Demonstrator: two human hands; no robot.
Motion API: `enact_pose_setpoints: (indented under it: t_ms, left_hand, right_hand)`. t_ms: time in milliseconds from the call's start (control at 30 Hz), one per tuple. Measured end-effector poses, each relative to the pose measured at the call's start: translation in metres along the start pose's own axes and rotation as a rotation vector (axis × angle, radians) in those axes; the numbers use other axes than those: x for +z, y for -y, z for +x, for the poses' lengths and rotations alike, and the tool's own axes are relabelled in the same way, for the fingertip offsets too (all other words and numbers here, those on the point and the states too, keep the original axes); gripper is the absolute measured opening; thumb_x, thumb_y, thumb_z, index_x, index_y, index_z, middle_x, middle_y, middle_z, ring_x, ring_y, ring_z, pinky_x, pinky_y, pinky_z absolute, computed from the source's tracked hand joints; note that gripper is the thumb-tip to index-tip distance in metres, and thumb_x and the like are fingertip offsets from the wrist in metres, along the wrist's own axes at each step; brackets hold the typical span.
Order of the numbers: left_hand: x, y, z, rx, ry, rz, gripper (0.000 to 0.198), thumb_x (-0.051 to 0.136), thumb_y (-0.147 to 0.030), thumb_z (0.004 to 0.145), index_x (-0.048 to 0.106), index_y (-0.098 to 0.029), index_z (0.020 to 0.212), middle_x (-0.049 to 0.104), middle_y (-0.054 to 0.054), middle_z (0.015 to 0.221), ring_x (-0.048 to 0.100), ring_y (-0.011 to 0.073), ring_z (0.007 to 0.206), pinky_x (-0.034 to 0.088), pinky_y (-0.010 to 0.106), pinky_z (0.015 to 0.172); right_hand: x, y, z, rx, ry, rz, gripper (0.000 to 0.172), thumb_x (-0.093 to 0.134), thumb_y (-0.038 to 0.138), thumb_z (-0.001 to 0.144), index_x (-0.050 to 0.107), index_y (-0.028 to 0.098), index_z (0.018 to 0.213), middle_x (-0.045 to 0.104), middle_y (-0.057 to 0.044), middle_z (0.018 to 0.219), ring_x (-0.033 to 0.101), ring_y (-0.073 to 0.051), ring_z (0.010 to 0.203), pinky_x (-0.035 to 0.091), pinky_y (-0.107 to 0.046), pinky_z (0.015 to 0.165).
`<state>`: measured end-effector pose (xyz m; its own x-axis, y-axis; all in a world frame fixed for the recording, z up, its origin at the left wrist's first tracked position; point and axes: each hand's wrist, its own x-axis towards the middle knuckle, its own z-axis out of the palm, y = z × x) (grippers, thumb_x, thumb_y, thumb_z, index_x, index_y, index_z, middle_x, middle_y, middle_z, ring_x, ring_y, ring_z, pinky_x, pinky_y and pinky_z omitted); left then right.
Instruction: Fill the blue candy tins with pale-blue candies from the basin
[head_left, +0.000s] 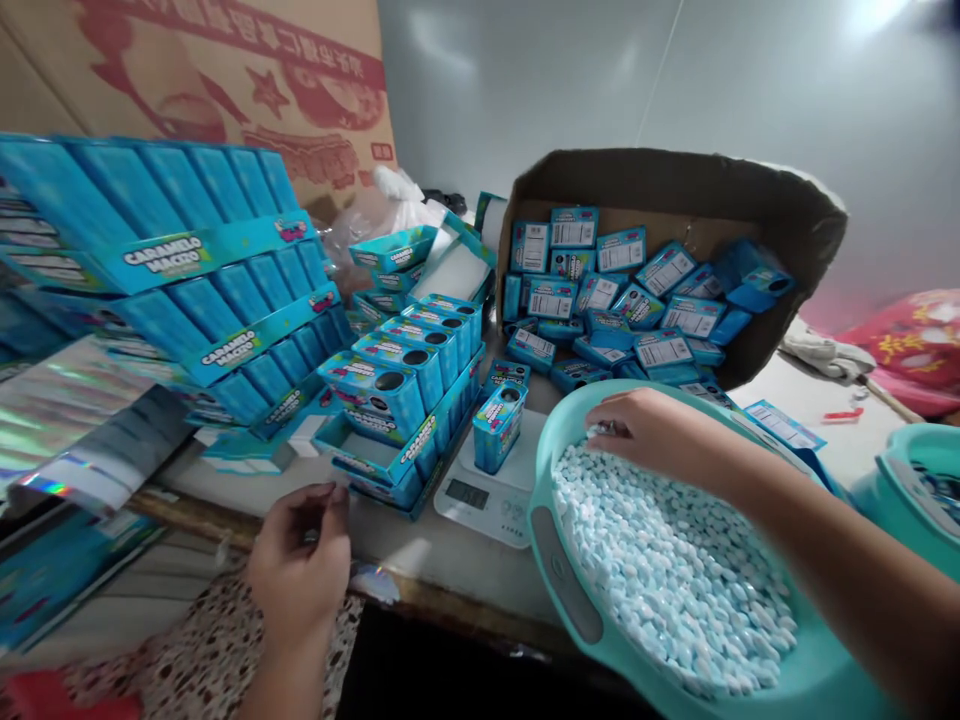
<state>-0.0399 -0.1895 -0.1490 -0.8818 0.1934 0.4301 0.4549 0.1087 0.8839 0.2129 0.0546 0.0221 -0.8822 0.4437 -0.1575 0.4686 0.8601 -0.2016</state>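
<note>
Reaching over the near-white and pale blue candies (675, 570), the right hand (637, 430) has its fingers bunched at the far left side of the tub (543, 520); whether it pinches any candies is unclear. Left of that hand, a small box (498, 432) stands on the scale (480, 512), whose digits are too blurred to trust. Beyond it, a carton (645, 168) holds a loose heap of similar boxes. The left hand (301, 550) hangs near the table edge, fingers curled inward and thumb close to the forefinger; I cannot tell whether anything is between them. Just beyond it lies a tray (417, 455) with a row of boxes.

A loose grip could let candies drop between tub and scale. The tub's rim sits very near the scale, so a nudge from the right forearm might disturb the reading or topple the box.
</note>
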Motion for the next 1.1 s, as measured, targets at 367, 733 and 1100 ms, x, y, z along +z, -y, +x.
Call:
enact_pose_setpoints:
  t_ms: [367, 733, 1100]
  left_hand:
    - [-0.007, -0.029, -0.017, 0.661, -0.050, 0.152, 0.019, 0.073, -0.015, 0.072, 0.061, -0.019, 0.087, 0.062, 0.000, 0.074, 0.060, 0.0150, 0.067, 0.051, 0.027, 0.065]
    - [0.102, -0.111, -0.023, 0.413, 0.449, 0.119, 0.062, 0.064, -0.023, 0.082, 0.044, -0.020, 0.141, 0.064, 0.014, 0.124, 0.063, 0.0312, 0.112, 0.054, 0.046, 0.091]
    - [0.086, -0.147, 0.016, 1.396, 0.508, 0.195, 0.068, 0.054, -0.009, 0.088, 0.036, -0.030, 0.149, 0.065, 0.000, 0.129, 0.056, 0.0247, 0.119, 0.045, 0.041, 0.100]
  right_hand:
    - [0.009, 0.007, 0.002, -0.026, -0.237, 0.058, 0.030, 0.048, 0.030, 0.094, 0.063, 0.024, 0.120, 0.063, -0.006, 0.118, 0.063, -0.020, 0.092, 0.045, -0.031, 0.078]
    - [0.033, 0.013, 0.025, 0.279, -0.231, 1.795, 0.032, 0.047, 0.037, 0.099, 0.064, 0.011, 0.100, 0.069, -0.012, 0.098, 0.067, -0.014, 0.084, 0.052, -0.028, 0.086]
    - [0.027, 0.028, 0.018, 0.221, 0.097, 2.283, 0.056, 0.024, 0.052, 0.102, 0.059, 0.011, 0.086, 0.059, -0.004, 0.065, 0.057, -0.013, 0.056, 0.051, -0.024, 0.060]
